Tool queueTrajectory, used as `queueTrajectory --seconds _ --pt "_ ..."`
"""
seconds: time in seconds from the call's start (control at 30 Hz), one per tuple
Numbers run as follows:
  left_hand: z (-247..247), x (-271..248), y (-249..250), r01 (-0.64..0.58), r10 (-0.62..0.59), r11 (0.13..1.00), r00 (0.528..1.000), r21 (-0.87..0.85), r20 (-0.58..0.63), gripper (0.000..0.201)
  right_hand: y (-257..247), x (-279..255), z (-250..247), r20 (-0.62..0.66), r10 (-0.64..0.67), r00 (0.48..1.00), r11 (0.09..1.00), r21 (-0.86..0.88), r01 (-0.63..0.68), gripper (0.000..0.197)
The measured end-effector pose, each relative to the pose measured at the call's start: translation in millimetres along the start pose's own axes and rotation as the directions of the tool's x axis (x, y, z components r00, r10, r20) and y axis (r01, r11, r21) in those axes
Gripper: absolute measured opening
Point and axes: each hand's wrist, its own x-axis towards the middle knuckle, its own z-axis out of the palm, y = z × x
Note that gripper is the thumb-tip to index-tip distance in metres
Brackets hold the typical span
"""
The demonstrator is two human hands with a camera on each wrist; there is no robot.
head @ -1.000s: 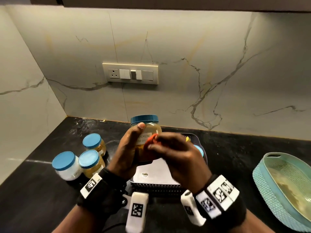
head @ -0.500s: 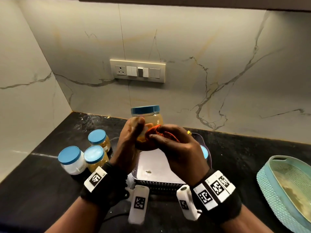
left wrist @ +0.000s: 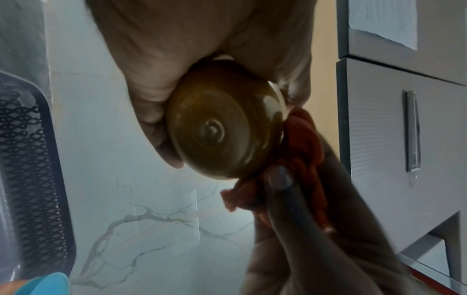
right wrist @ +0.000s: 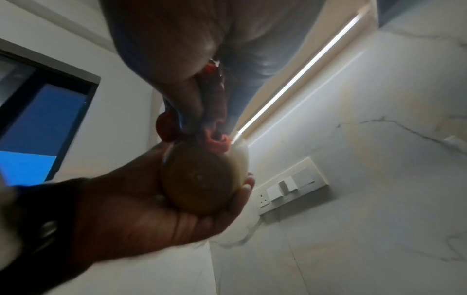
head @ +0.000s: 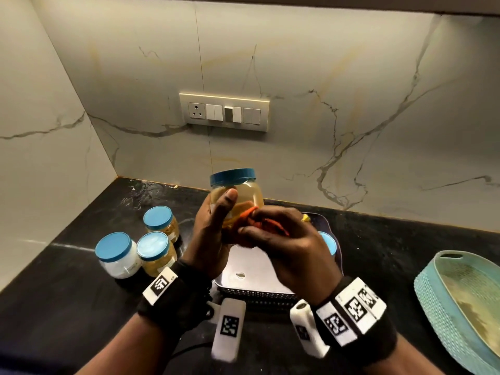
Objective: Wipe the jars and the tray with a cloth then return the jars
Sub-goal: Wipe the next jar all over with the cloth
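Leftmost on the black counter (head: 54, 307) stand three jars with pale blue lids, close together: a white-filled jar (head: 117, 255) in front at the left, a yellow-filled jar (head: 156, 253) just to its right, and a third jar (head: 161, 222) behind those two. All three are upright and sit apart from the tray.

Next, at the centre, the left hand (head: 208, 239) holds a fourth jar (head: 238, 193) in the air above the tray (head: 254, 293). Its thumb lies up the near side of the glass and its fingers curl round the far side, so the hand is clamped on the jar; the left wrist view shows the round amber base (left wrist: 222, 127) cupped in that grip. This jar has a darker blue lid and is upright.

Touching its lower right side is one orange cloth (head: 259, 226), bunched up. The right hand (head: 286, 247) pinches it, fingers and thumb drawn tight on the fabric, and presses it to the glass.

Under the hands lies the one tray, with a pale floor and dark mesh wall. A fifth blue lid (head: 327, 242) peeks out behind the right hand, inside the tray; its jar is hidden.

Farthest right sits one teal basket (head: 443, 307).
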Motion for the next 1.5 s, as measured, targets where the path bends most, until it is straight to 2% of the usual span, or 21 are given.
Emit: queueTrajectory --seconds 0.07,0.13,0.2,0.37,0.43,0.47,0.53,0.6,0.63,0.73,0.83,0.93,1.03,1.1,1.13,1.17,1.23,1.3,1.4,1.43,1.5 --pt "1.0 -2.3 -0.3 0.006 -0.006 1.0 1.0 0.023 0.017 0.084 11.6 12.4 -3.9 -0.057 0.101 0.993 0.994 0.058 -0.098 0.033" --pt "6.6 -4.9 -0.3 0.026 -0.028 0.998 0.999 0.056 0.032 0.074 21.0 26.3 -7.5 -0.127 0.235 0.964 0.969 0.114 -0.221 0.036" --pt "8.5 -5.0 1.5 0.025 -0.026 0.997 1.0 0.073 0.01 0.08 19.6 30.5 -6.8 -0.148 0.268 0.952 0.961 0.111 -0.254 0.037" --pt "-2.7 -5.7 5.1 0.026 -0.025 0.998 0.999 0.053 -0.022 0.095 -2.7 -1.1 3.2 -0.02 0.029 0.999 0.999 0.027 -0.029 0.033" --pt "-3.4 -10.7 2.3 0.039 -0.039 0.997 0.999 0.063 -0.001 0.093 2.0 -0.6 -0.8 0.002 -0.006 1.0 0.999 0.04 0.006 0.031" --pt "-1.5 -13.4 0.7 0.047 -0.048 0.997 0.999 0.063 0.021 0.089 7.4 4.7 -2.9 -0.016 0.026 1.0 0.998 0.066 -0.025 0.032" --pt "3.7 -15.2 -0.8 0.077 -0.08 0.996 0.996 0.052 0.039 0.082 21.8 19.0 -5.3 -0.084 0.191 0.978 0.97 0.17 -0.174 0.035" --pt "5.4 -12.9 0.6 0.101 -0.102 0.995 0.994 0.025 0.037 0.086 29.8 27.9 -5.0 -0.093 0.327 0.94 0.91 0.298 -0.287 0.037" --pt "5.0 -11.4 2.0 0.104 -0.104 0.995 0.993 0.004 0.047 0.09 29.3 26.5 -3.1 -0.079 0.338 0.938 0.898 0.324 -0.297 0.039" --pt "0.5 -9.1 4.0 0.104 -0.098 0.991 0.992 -0.082 0.074 0.101 12.1 8.0 -2.2 -0.048 0.221 0.974 0.953 0.223 -0.206 0.042" --pt "-4.8 -9.8 2.6 0.132 -0.118 0.985 0.985 -0.112 0.125 0.098 1.5 -2.1 -6.6 -0.056 0.106 0.993 0.983 0.159 -0.096 0.031" --pt "-9.6 -8.9 4.6 0.156 -0.149 0.987 0.978 -0.036 0.147 0.077 9.9 -1.1 -9.7 -0.004 0.034 0.999 0.998 0.048 -0.034 0.03" --pt "-7.1 -8.5 4.6 0.152 -0.16 0.986 0.979 0.072 0.128 0.077 11.2 -5.6 -9.0 0.108 -0.029 0.994 0.998 -0.043 0.034 0.033" --pt "0.0 -9.6 1.2 0.107 -0.125 0.984 0.984 0.14 0.127 0.067 12.5 -4.3 -10.5 0.105 -0.021 0.994 0.998 -0.06 0.027 0.035" --pt "4.6 -10.8 -0.5 0.106 -0.124 0.985 0.984 0.139 0.127 0.059 16.1 -0.2 -12.3 0.047 0.026 0.999 0.999 -0.032 -0.025 0.035" --pt "8.8 -11.2 -2.1 0.111 -0.127 0.986 0.984 0.124 0.125 0.059 21.5 5.8 -14.3 -0.032 0.103 0.994 0.995 0.013 -0.103 0.036" --pt "10.8 -10.0 -6.1 0.112 -0.121 0.989 0.988 0.093 0.1 0.074 28.0 14.8 -17.4 -0.131 0.216 0.967 0.975 0.085 -0.206 0.035" --pt "7.6 -6.6 -7.6 0.092 -0.097 0.994 0.991 0.056 0.088 0.085 21.3 9.5 -12.4 -0.095 0.192 0.977 0.979 0.084 -0.184 0.035" --pt "0.1 -2.3 -5.4 0.114 -0.115 0.993 0.992 0.025 0.048 0.097 0.7 -12.2 -2.4 0.053 0.054 0.997 0.997 0.057 -0.057 0.031" --pt "-0.5 -2.5 -4.5 0.117 -0.118 0.993 0.992 0.028 0.041 0.098 -0.1 -13.5 -2.9 0.072 0.038 0.997 0.997 0.066 -0.043 0.03" --pt "1.6 -5.2 -5.0 0.113 -0.116 0.992 0.991 0.051 0.061 0.095 10.2 -4.2 -6.4 0.018 0.084 0.996 0.993 0.082 -0.085 0.036"
